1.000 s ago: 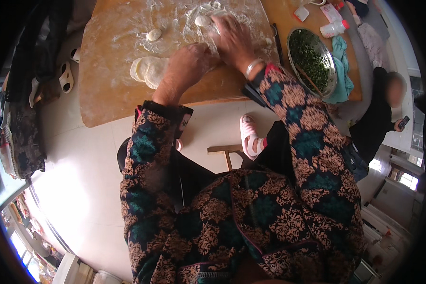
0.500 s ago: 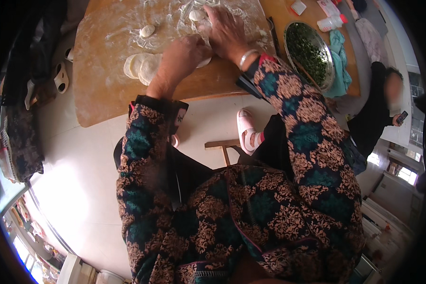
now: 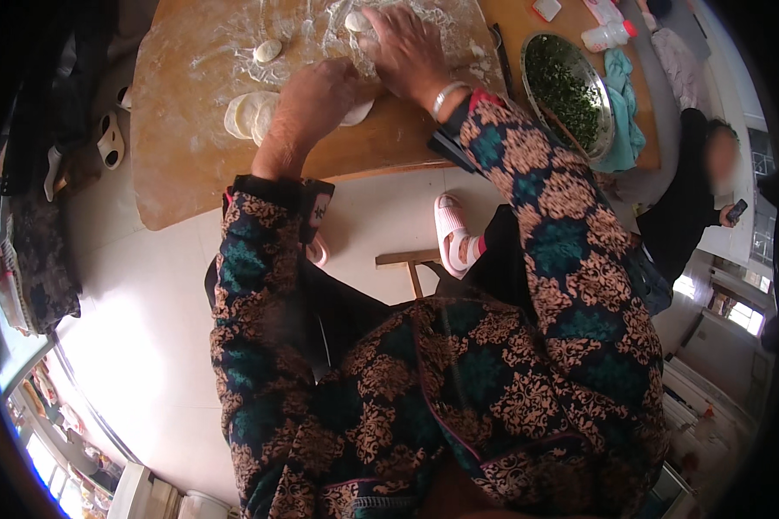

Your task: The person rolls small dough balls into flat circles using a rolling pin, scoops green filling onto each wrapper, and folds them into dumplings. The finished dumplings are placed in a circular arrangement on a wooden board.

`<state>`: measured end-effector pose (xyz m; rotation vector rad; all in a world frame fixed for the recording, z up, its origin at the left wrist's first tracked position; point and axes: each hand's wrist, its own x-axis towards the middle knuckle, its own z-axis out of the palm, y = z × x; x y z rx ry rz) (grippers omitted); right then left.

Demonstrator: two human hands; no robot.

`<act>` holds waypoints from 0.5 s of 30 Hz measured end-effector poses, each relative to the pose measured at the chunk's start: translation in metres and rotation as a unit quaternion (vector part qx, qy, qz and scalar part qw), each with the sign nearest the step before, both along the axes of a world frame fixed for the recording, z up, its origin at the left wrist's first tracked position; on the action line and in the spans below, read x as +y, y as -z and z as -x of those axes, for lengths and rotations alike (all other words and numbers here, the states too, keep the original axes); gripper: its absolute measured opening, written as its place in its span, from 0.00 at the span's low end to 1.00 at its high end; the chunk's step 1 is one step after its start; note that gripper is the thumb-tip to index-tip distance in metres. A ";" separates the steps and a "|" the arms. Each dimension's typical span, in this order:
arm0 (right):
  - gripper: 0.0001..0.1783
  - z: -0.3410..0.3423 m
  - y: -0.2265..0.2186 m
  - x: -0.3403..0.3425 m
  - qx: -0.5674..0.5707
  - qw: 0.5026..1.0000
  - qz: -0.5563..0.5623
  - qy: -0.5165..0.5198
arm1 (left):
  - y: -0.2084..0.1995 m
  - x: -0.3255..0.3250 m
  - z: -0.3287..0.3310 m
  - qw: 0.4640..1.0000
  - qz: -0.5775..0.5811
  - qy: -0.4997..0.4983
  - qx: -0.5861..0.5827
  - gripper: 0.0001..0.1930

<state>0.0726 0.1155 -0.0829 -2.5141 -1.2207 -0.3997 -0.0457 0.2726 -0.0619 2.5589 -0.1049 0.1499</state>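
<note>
My left hand [image 3: 318,97] is closed over the floury board [image 3: 177,130], its fingers curled down beside a thin dough disc [image 3: 357,113] whose pale edge shows under it. To its right, my right hand [image 3: 407,54] lies palm down with fingers stretched forward. A brownish strip shows between the hands, but what it is I cannot make out. A small dough ball [image 3: 357,21] sits by the right fingertips. Another dough ball [image 3: 268,50] lies farther left. Left of my left wrist, several flat dough rounds [image 3: 249,117] overlap, partly hidden by the hand.
At the right stands a metal bowl [image 3: 610,112] of chopped greens with a stick in it. A teal cloth [image 3: 623,130] and a red-capped bottle [image 3: 608,36] are beside it. A person [image 3: 679,190] holding a phone is at the far right.
My left hand has shifted slightly left, and the gap to my right hand has widened. My right hand has moved slightly forward. The dough balls and rounds keep their places on the board.
</note>
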 end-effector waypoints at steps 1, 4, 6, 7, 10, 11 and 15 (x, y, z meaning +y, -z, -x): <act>0.28 0.010 0.001 -0.012 0.010 1.000 0.021 0.001 | 0.004 0.000 -0.002 0.999 0.036 -0.016 -0.005 0.15; 0.28 0.044 0.010 -0.065 -0.022 0.999 0.037 -0.029 | 0.013 0.005 -0.004 0.989 0.111 -0.085 0.042 0.13; 0.28 0.053 0.016 -0.083 -0.044 0.997 0.032 -0.046 | 0.011 0.011 0.000 0.976 0.162 -0.105 0.097 0.15; 0.28 0.051 0.019 -0.084 -0.055 0.996 0.027 -0.057 | 0.009 0.011 0.002 0.967 0.187 -0.110 0.131 0.16; 0.29 0.021 0.019 -0.048 -0.067 0.997 -0.006 -0.049 | -0.002 0.005 0.008 0.983 0.111 -0.060 0.131 0.18; 0.30 0.009 0.018 -0.028 -0.065 0.997 -0.023 -0.042 | -0.005 0.002 0.011 0.989 0.095 -0.050 0.106 0.18; 0.36 -0.008 0.013 0.010 -0.004 1.000 0.025 0.015 | -0.007 -0.006 0.005 0.998 0.044 -0.031 0.026 0.17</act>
